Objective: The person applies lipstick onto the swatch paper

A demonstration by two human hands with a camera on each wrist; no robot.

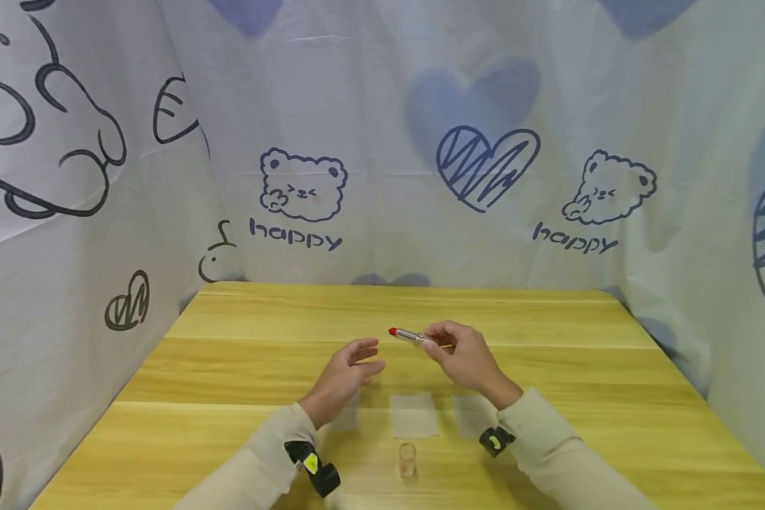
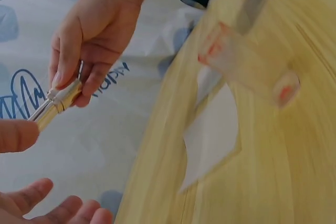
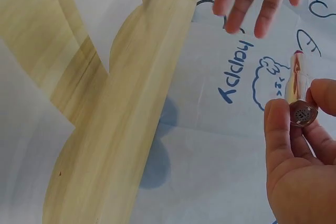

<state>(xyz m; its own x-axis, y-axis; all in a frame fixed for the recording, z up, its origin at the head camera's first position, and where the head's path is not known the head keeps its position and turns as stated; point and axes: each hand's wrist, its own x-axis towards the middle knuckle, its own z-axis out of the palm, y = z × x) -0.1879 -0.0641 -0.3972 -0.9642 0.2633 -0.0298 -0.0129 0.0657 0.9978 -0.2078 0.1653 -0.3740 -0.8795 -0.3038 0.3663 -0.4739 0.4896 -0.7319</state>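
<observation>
- Red shows at the tip of a lipstick (image 1: 409, 336) with a silver-coloured body, held up in the air over the tabletop (image 1: 280, 315), about midway between its left and right edges.
- The right hand (image 1: 464, 352) pinches the lipstick near its base between thumb and fingers; the red end points toward the person's left.
- The left hand (image 1: 347, 370) holds nothing: its fingers are spread, the thumb set apart from them, near the red tip with a gap between.
- Three pale, thin sheets lie in a row parallel to the tabletop's far edge: a left sheet (image 1: 346, 412), partly hidden by the left hand and wrist, a middle sheet (image 1: 414, 416), and a right sheet (image 1: 472, 414), partly covered by the right wrist.
- Closer to the tabletop's near side than the middle sheet is a clear tube (image 1: 407, 460), red marks on it in the left wrist view; whether it stands or lies, I cannot tell.
- Beyond the far edge hangs a white cloth (image 1: 382, 106) printed with hearts, bears and "happy".
</observation>
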